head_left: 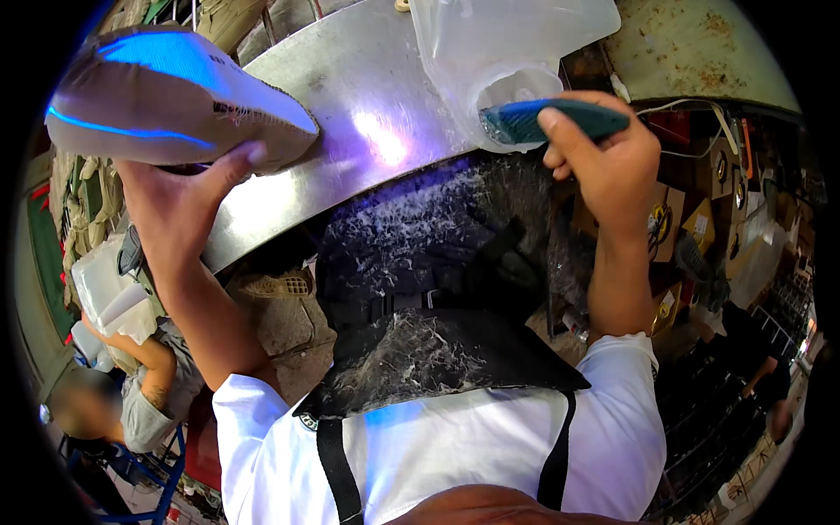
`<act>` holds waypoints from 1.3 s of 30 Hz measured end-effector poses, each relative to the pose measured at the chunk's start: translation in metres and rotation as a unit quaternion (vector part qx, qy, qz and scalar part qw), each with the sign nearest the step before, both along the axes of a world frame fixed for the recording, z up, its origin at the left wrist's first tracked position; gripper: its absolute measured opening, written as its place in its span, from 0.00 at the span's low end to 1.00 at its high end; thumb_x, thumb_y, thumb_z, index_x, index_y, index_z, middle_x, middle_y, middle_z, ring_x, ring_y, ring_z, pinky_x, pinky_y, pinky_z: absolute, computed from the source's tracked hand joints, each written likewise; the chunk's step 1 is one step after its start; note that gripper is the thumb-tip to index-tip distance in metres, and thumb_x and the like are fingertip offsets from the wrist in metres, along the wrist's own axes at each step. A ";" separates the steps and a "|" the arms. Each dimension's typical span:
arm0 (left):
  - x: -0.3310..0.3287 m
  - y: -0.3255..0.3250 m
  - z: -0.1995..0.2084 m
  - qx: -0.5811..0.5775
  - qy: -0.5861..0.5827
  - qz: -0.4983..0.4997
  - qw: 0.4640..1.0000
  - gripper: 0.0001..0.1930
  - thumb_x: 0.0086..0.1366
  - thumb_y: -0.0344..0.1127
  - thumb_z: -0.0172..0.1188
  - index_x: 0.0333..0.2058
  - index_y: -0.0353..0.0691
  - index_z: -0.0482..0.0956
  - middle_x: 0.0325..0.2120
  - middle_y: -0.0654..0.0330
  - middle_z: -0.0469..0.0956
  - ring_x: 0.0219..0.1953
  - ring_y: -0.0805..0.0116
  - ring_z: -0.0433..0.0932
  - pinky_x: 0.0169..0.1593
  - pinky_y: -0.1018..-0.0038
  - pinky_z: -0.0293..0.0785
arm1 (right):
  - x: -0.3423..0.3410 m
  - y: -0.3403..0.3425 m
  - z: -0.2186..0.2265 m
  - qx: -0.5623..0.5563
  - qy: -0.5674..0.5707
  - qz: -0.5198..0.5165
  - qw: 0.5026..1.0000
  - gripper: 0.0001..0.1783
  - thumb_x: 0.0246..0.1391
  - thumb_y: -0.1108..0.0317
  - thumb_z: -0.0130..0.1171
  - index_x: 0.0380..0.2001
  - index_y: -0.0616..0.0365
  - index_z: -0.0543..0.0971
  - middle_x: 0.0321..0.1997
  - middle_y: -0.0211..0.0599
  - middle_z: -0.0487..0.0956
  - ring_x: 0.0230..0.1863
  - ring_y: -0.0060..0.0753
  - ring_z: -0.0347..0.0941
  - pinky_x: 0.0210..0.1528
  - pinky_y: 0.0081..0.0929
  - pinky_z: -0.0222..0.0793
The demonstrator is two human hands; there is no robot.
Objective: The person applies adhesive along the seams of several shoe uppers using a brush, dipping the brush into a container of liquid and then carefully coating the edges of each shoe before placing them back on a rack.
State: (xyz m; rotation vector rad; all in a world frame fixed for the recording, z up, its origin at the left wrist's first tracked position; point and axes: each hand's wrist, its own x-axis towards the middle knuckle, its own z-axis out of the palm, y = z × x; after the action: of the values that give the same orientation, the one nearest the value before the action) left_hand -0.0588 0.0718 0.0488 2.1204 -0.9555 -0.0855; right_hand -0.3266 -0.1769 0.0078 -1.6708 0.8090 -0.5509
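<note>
Presently, the left hand (179, 192) grips a beige shoe (166, 114) over the metal surface's (324, 79) left end, thumb against it, other fingers hidden; its long axis runs left-right, narrower end rightward. The right hand's (608, 162) fingers pinch a teal brush (577, 118), pointing left at the translucent container's (490, 44) opening.

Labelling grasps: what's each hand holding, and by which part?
Left hand: lasted shoe upper, held from below, thumb against its near side, other fingers hidden. Right hand: blue-green brush, by its handle.

Free room between shoe (166, 109) and container (490, 39)
</note>
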 end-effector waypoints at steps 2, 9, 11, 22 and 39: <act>0.001 -0.002 -0.008 -0.033 0.051 -0.001 0.998 0.44 0.40 0.37 0.83 0.57 0.33 0.71 0.50 0.52 0.79 0.52 0.57 0.79 0.58 0.61 0.75 | -0.002 -0.011 -0.015 -0.023 -0.038 0.024 0.999 0.13 0.57 0.70 0.69 0.42 0.68 0.83 0.27 0.36 0.84 0.27 0.20 0.80 0.28 0.19 0.75; -0.002 0.059 -0.036 -0.011 -0.157 -0.023 0.987 0.43 0.47 0.41 0.78 0.60 0.39 0.66 0.53 0.51 0.76 0.54 0.53 0.77 0.59 0.57 0.72 | -0.006 -0.042 -0.009 0.209 -0.019 0.098 0.973 0.11 0.57 0.71 0.69 0.39 0.69 0.83 0.30 0.36 0.84 0.26 0.24 0.79 0.27 0.24 0.76; -0.009 0.059 -0.071 -0.060 -0.160 -0.054 0.984 0.41 0.50 0.40 0.75 0.61 0.42 0.63 0.52 0.51 0.76 0.53 0.52 0.78 0.58 0.56 0.73 | -0.030 -0.035 -0.018 0.323 -0.067 -0.037 0.943 0.13 0.58 0.70 0.67 0.41 0.70 0.82 0.29 0.40 0.83 0.23 0.28 0.78 0.25 0.24 0.75; -0.052 0.088 -0.121 -0.147 -0.344 -0.092 0.923 0.34 0.68 0.39 0.60 0.65 0.55 0.49 0.51 0.48 0.73 0.50 0.46 0.79 0.52 0.51 0.73 | 0.054 0.117 -0.066 0.571 -0.310 0.068 0.757 0.17 0.67 0.66 0.56 0.48 0.72 0.78 0.40 0.51 0.84 0.40 0.39 0.84 0.45 0.32 0.83; -0.043 0.081 -0.117 -0.169 -0.351 -0.128 0.912 0.39 0.63 0.41 0.67 0.66 0.48 0.51 0.53 0.47 0.72 0.49 0.44 0.78 0.51 0.45 0.70 | 0.076 0.105 -0.070 0.311 -0.262 0.154 0.901 0.16 0.57 0.78 0.66 0.48 0.72 0.79 0.35 0.44 0.84 0.32 0.28 0.80 0.34 0.22 0.77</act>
State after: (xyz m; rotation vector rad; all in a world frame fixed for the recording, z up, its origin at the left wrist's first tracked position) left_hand -0.1020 0.1525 -0.0687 1.6965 -1.5314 0.7081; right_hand -0.2504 -0.0716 -0.0619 -0.9565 0.2628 -0.4273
